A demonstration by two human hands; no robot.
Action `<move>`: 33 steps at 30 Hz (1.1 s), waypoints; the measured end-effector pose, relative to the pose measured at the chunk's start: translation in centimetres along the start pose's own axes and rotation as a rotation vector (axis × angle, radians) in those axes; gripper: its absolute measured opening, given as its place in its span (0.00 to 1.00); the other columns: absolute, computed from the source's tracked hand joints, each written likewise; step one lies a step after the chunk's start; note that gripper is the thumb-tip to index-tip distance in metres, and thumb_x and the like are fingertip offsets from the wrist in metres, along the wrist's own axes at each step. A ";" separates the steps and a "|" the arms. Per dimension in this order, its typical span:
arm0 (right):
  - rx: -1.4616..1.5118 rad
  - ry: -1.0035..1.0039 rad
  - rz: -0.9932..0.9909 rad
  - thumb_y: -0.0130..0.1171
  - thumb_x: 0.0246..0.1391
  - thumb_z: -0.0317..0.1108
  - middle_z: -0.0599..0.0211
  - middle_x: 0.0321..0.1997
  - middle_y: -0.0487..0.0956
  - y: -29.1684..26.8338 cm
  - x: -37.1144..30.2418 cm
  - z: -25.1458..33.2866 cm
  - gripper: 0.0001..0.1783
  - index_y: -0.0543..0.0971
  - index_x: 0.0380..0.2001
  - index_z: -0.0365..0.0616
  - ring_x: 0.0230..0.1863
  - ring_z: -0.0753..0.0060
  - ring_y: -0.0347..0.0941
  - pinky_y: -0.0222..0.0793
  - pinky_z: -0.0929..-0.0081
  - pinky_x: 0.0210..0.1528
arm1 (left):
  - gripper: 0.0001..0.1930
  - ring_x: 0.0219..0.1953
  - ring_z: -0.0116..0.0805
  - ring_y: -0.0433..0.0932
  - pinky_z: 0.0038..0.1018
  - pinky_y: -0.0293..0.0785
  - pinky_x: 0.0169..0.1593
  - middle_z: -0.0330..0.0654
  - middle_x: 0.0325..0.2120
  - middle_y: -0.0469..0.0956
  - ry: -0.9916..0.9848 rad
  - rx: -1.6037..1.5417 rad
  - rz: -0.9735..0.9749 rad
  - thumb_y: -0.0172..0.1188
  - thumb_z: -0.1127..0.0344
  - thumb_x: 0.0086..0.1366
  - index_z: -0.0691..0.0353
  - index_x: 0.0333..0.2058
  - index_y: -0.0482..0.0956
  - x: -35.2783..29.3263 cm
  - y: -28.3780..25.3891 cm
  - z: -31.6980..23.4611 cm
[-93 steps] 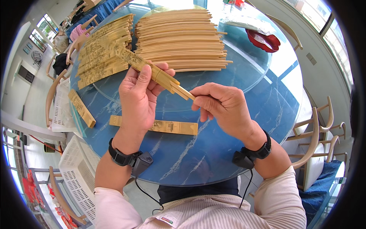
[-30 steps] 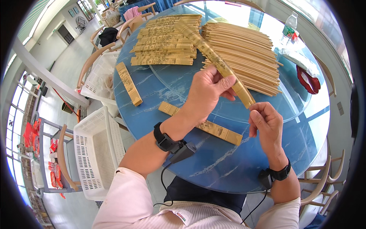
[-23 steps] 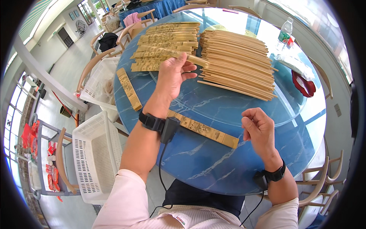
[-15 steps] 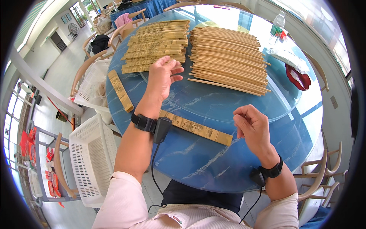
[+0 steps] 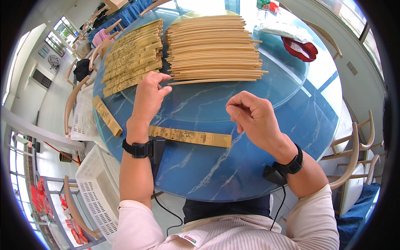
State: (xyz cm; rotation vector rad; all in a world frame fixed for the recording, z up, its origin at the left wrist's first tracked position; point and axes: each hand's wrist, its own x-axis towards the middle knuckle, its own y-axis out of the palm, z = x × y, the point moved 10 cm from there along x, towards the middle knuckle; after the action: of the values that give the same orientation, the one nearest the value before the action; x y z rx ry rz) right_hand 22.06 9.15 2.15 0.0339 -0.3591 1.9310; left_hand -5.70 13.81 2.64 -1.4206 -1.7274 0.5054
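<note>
My left hand (image 5: 149,98) reaches to the near left corner of a pile of wooden chopsticks (image 5: 212,48). Its thumb and forefinger are parted around the left end of the nearest chopstick (image 5: 212,81); whether they touch it I cannot tell. To its left lies a stack of gold printed paper sleeves (image 5: 133,56). One gold sleeve (image 5: 187,136) lies flat before me, its left end hidden behind my left wrist. Another sleeve (image 5: 107,116) rests near the table's left edge. My right hand (image 5: 254,118) hovers right of the flat sleeve, fingers curled and thumb against them, nothing visible inside.
The round blue marbled table (image 5: 208,175) carries a glass turntable (image 5: 287,93). A red dish (image 5: 300,50), a white plastic packet (image 5: 285,30) and a bottle (image 5: 263,4) stand at the far right. White baskets (image 5: 98,187) and wooden chairs (image 5: 354,154) surround it.
The view has shifted, so the table's contents sit further left and higher. My left hand has moved from the sleeve stack to the end of the nearest chopstick. My right hand remains curled.
</note>
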 end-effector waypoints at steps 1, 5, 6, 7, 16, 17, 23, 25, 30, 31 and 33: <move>-0.001 0.002 0.003 0.61 0.71 0.26 0.74 0.27 0.77 0.1 0.0 0.0 0.04 0.80 0.39 0.37 0.23 0.86 0.72 0.68 0.83 0.25 | 0.12 0.33 0.37 0.79 0.32 0.78 0.41 0.44 0.40 0.82 -0.003 0.029 0.030 0.73 0.74 0.62 0.65 0.45 0.87 0.0 0.3 0.3; -0.008 -0.005 0.005 0.61 0.71 0.26 0.74 0.26 0.76 0.2 0.2 -0.3 0.05 0.80 0.38 0.37 0.22 0.86 0.72 0.68 0.82 0.24 | 0.11 0.33 0.36 0.78 0.32 0.77 0.42 0.44 0.38 0.81 -0.001 0.041 0.026 0.73 0.74 0.61 0.65 0.44 0.87 0.2 0.5 0.6; -0.015 -0.004 -0.001 0.61 0.71 0.26 0.74 0.26 0.76 0.1 0.2 -0.3 0.05 0.80 0.38 0.37 0.22 0.86 0.72 0.68 0.82 0.24 | 0.11 0.33 0.33 0.76 0.30 0.75 0.41 0.42 0.36 0.80 0.002 0.037 0.031 0.72 0.75 0.61 0.66 0.43 0.87 0.2 0.6 0.7; -0.023 -0.004 -0.008 0.61 0.71 0.26 0.74 0.26 0.76 -0.1 0.3 -0.3 0.05 0.80 0.38 0.37 0.22 0.86 0.72 0.68 0.82 0.24 | 0.10 0.32 0.30 0.74 0.27 0.74 0.40 0.40 0.34 0.79 0.006 0.034 0.037 0.72 0.75 0.61 0.67 0.42 0.86 0.2 0.7 0.4; -0.035 -0.005 -0.102 0.61 0.72 0.27 0.72 0.26 0.77 -2.1 0.9 -0.1 0.06 0.80 0.38 0.36 0.22 0.86 0.72 0.67 0.83 0.24 | 0.09 0.33 0.32 0.75 0.29 0.72 0.40 0.39 0.31 0.77 0.021 0.020 0.111 0.71 0.74 0.63 0.66 0.41 0.85 -0.5 1.4 -1.1; -0.034 -0.007 -0.126 0.61 0.72 0.27 0.72 0.26 0.77 -2.5 1.0 -0.2 0.06 0.80 0.38 0.36 0.22 0.86 0.72 0.67 0.83 0.24 | 0.10 0.32 0.32 0.74 0.29 0.71 0.40 0.39 0.32 0.76 0.040 0.027 0.124 0.71 0.74 0.63 0.66 0.43 0.86 -0.5 1.5 -1.1; -0.086 -0.048 -0.299 0.62 0.71 0.28 0.73 0.24 0.79 -6.3 1.5 0.6 0.06 0.82 0.38 0.37 0.19 0.86 0.73 0.63 0.85 0.20 | 0.16 0.31 0.31 0.69 0.28 0.70 0.40 0.38 0.37 0.72 0.113 -0.053 0.072 0.72 0.73 0.63 0.65 0.50 0.87 -0.6 1.4 -3.7; -0.064 -0.066 -0.352 0.62 0.71 0.28 0.72 0.24 0.80 -7.5 1.7 0.8 0.07 0.83 0.37 0.37 0.18 0.86 0.73 0.63 0.86 0.19 | 0.17 0.30 0.31 0.68 0.27 0.70 0.40 0.38 0.38 0.72 0.168 0.009 0.081 0.72 0.73 0.62 0.66 0.51 0.86 -0.5 1.7 -3.1; -0.050 -0.063 -0.444 0.62 0.68 0.28 0.68 0.26 0.80 -9.9 1.6 1.3 0.07 0.82 0.36 0.34 0.19 0.82 0.73 0.68 0.80 0.22 | 0.09 0.32 0.36 0.75 0.32 0.74 0.40 0.43 0.33 0.76 0.102 0.040 0.088 0.72 0.75 0.61 0.68 0.41 0.85 -0.5 1.8 -3.3; -0.061 -0.076 -0.454 0.62 0.68 0.28 0.68 0.26 0.80 -10.3 1.8 1.3 0.07 0.82 0.36 0.34 0.19 0.82 0.73 0.68 0.80 0.22 | 0.09 0.31 0.36 0.75 0.32 0.74 0.39 0.43 0.33 0.76 0.111 0.036 0.096 0.71 0.76 0.61 0.68 0.40 0.84 -0.6 1.8 -3.6; -0.083 -0.100 -0.473 0.62 0.69 0.28 0.69 0.25 0.81 -11.0 1.9 1.2 0.07 0.83 0.36 0.35 0.18 0.83 0.74 0.67 0.83 0.20 | 0.07 0.30 0.35 0.74 0.32 0.73 0.38 0.42 0.31 0.75 0.130 0.028 0.108 0.71 0.76 0.61 0.68 0.38 0.84 -0.6 2.0 -3.9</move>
State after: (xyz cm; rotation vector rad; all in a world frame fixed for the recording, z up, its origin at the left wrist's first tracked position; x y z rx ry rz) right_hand 31.17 14.25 6.16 0.1484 -0.4537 1.4490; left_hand -1.36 13.05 3.25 -1.4996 -1.5417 0.4830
